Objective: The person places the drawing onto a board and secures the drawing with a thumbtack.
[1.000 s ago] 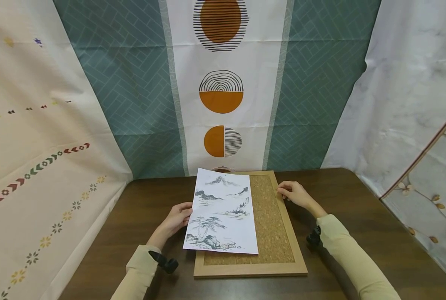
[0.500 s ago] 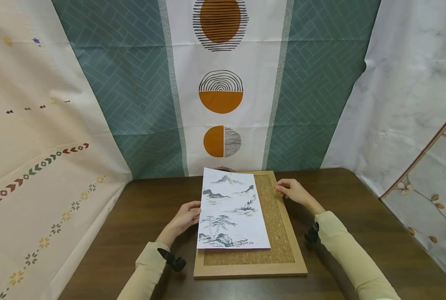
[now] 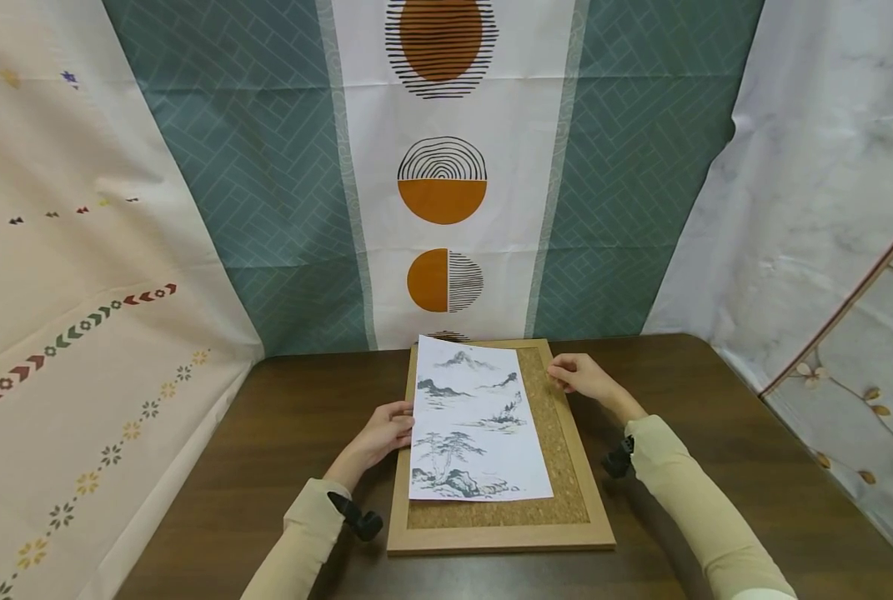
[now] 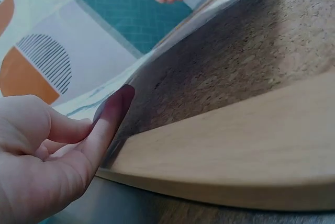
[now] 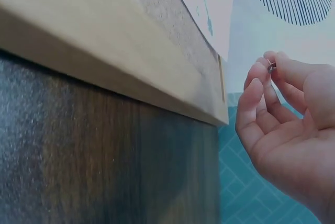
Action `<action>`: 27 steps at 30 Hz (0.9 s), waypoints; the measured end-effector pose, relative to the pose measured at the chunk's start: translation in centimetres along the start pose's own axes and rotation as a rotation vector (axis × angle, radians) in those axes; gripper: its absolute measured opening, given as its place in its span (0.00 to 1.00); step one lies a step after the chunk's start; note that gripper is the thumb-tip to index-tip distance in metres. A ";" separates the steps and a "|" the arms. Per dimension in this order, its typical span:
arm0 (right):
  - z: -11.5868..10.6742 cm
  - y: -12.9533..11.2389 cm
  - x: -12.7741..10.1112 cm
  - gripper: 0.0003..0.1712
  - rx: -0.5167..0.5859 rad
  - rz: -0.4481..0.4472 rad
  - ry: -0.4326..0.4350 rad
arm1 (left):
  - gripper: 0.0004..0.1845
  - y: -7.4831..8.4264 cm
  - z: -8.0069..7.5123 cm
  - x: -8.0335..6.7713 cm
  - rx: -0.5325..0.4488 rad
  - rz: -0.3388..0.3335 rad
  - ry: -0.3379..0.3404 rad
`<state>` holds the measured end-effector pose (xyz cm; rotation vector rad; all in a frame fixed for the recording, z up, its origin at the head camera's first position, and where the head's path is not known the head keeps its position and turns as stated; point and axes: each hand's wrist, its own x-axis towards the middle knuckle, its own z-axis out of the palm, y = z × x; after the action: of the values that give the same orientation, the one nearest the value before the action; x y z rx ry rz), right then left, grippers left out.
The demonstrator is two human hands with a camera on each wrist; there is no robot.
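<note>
A sheet of paper (image 3: 476, 425) printed with an ink landscape lies on the left part of a cork board (image 3: 562, 471) in a light wooden frame (image 3: 502, 537). My left hand (image 3: 389, 425) holds the sheet's left edge over the frame's left rail. In the left wrist view my thumb (image 4: 112, 111) presses against that slightly lifted paper (image 4: 172, 51) edge. My right hand (image 3: 577, 375) hovers over the frame's right rail near the far end. In the right wrist view its fingertips (image 5: 261, 75) pinch a small metal pin (image 5: 271, 67).
The board rests on a dark wooden table (image 3: 281, 433). Patterned cloths (image 3: 446, 167) hang behind it and on both sides. A black camera mount (image 3: 359, 521) sits on each wrist.
My left hand has slid the paper to the right, from overhanging the frame's left rail to lying over the cork. My right hand has barely moved.
</note>
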<state>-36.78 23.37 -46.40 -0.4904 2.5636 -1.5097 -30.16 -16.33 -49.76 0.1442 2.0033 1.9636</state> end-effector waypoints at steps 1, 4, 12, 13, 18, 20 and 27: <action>0.1 -0.1 0.0 0.18 0.007 0.008 0.001 | 0.23 0.0 0.1 0.0 0.004 -0.001 -0.001; 0.2 -0.2 0.1 0.18 0.024 0.015 -0.001 | 0.23 0.1 0.4 0.1 0.019 -0.002 -0.001; 0.4 -0.4 0.2 0.19 0.053 0.008 -0.007 | 0.24 0.1 0.9 0.2 0.095 -0.027 0.018; 0.4 -0.4 0.3 0.19 0.057 0.008 -0.006 | 0.24 0.1 0.9 0.2 0.109 -0.026 0.021; 0.8 -0.8 0.4 0.17 0.049 0.006 0.003 | 0.23 0.2 1.3 0.3 0.160 -0.028 0.042; 0.8 -0.8 0.6 0.16 0.046 0.005 0.004 | 0.22 0.3 1.5 0.5 0.166 -0.032 0.041; 1.0 -0.8 1.2 0.14 0.041 0.012 0.019 | 0.21 0.4 1.7 0.6 0.168 -0.042 0.004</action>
<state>-37.48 21.76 -46.11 -0.4571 2.5394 -1.5677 -30.25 -14.54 -49.43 0.1368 2.1546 1.7710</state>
